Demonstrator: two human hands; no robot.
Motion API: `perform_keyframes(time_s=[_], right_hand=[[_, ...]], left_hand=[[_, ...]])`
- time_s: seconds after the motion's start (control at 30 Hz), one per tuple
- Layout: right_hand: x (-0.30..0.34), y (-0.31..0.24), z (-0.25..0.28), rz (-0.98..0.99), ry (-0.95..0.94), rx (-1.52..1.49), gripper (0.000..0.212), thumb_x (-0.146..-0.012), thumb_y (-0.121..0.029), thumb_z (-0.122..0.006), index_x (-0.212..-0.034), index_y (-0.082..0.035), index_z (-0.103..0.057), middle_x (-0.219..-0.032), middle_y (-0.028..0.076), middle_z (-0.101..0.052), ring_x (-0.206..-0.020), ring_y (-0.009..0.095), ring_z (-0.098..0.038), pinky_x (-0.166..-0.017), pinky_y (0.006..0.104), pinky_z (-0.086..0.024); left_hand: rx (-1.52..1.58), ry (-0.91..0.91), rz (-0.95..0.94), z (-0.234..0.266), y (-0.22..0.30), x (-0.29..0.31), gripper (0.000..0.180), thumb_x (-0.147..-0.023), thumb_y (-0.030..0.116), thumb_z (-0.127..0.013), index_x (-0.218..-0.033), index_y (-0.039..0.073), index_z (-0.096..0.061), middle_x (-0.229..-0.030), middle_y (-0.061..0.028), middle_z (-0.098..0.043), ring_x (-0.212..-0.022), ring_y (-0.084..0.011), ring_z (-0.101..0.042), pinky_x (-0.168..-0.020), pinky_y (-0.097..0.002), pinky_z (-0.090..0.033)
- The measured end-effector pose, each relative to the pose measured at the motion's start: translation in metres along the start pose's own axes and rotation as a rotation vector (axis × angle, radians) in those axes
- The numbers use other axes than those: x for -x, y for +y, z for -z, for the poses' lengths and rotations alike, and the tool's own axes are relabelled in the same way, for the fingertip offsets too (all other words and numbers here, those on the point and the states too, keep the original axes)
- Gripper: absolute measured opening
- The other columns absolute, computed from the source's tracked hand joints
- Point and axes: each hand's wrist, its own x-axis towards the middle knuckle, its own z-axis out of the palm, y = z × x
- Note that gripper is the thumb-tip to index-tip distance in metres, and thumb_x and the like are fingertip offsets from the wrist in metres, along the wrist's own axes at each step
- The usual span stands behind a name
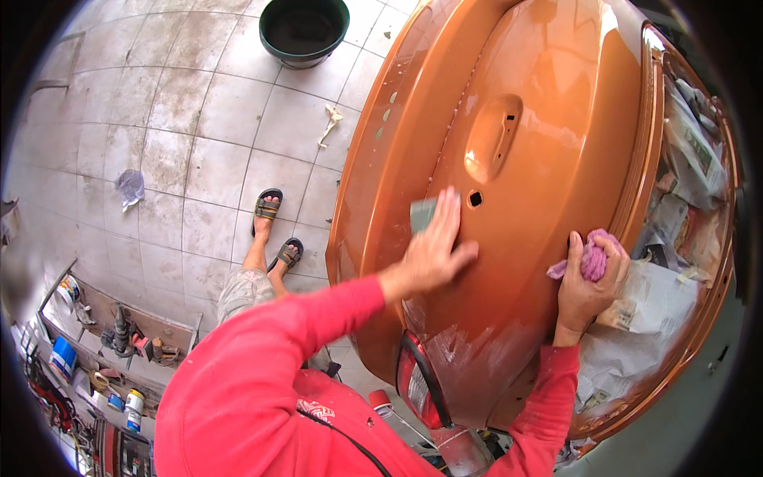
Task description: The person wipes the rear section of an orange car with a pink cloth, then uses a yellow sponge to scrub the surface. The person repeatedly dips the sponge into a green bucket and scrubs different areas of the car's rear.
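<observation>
My left hand (427, 256) lies with outstretched fingers on the orange car's trunk lid (548, 191), pressing a grey-green piece of sandpaper (421, 213) against the paint. Part of the sandpaper is hidden under the fingers. Further right, my right hand (584, 300) has its fingers wrapped around a bunched pink cloth (593, 259) near the lid's right edge. Just beyond my left hand are a small square hole (475, 199) and an oblong recess (491, 141). Dull, whitish scuffed patches show on the paint near the red tail light (416, 383).
Masking paper (648, 318) covers the window opening at right. A dark green bucket (306, 61) stands on the tiled floor at the top. A crumpled cloth (129, 189) and a pale scrap (331, 123) lie on the tiles. Cans (133, 409) and tools fill the lower left.
</observation>
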Motion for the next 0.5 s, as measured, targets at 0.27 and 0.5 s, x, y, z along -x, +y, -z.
perform_keyframes(time_s=[0.27,0.5], right_hand=[[0.002,0.006,-0.004,0.024,0.057,0.015,0.034,-0.083,-0.023,-0.094,-0.105,-0.014,-0.070,-0.107,0.003,-0.072,-0.106,0.029,-0.068,-0.093,0.0449,-0.052],[-0.012,-0.007,-0.016,0.049,0.133,0.034,0.033,-0.083,-0.036,-0.092,-0.105,-0.023,-0.072,-0.108,0.000,-0.070,-0.106,0.030,-0.069,-0.087,0.0465,-0.054]], left_hand=[[-0.037,0.053,-0.037,-0.017,-0.006,-0.011,0.102,-0.109,0.058,-0.055,-0.167,-0.015,-0.014,-0.174,-0.0398,-0.013,-0.166,-0.0486,-0.013,-0.135,-0.0504,-0.019],[-0.298,0.267,-0.037,-0.002,-0.082,-0.095,0.080,-0.114,0.044,-0.052,-0.162,-0.017,-0.030,-0.165,-0.0468,-0.028,-0.157,-0.0546,-0.033,-0.131,-0.0509,-0.030]])
